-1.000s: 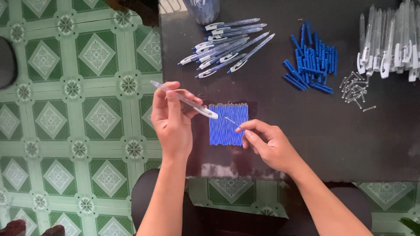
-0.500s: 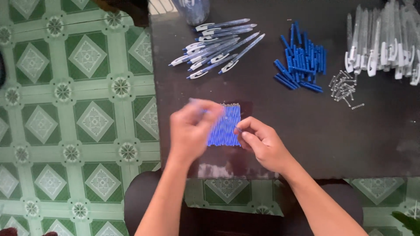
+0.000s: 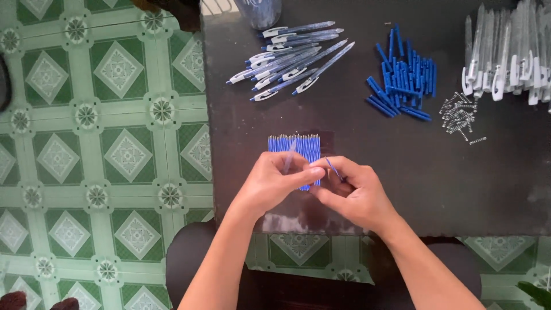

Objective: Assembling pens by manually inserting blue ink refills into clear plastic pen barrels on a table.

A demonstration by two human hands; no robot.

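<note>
Seen from above, a person's two hands meet over the near edge of a dark table (image 3: pixel 356 189), thumbs and fingertips almost touching. The left hand (image 3: pixel 275 182) is closed around a clear pen barrel (image 3: pixel 288 158), whose tip pokes up between the fingers; the right hand (image 3: pixel 353 192) pinches a thin blue refill (image 3: pixel 333 169) between thumb and forefinger, angled toward the barrel — whether the refill has entered the barrel cannot be told. Directly beyond the knuckles, partly covered by them, lies a neat row of blue refills (image 3: pixel 295 146), tips pointing away from the person. Farther up the table sits a loose heap of assembled pens (image 3: pixel 290 60) with white clips, and to its right a pile of short blue plastic parts (image 3: pixel 402 74). A small scatter of metal springs (image 3: pixel 459 115) lies near the right side, just below a stack of clear barrels with white clips (image 3: pixel 505 51). A green patterned tile floor (image 3: pixel 97 143) fills the left of the view.
</note>
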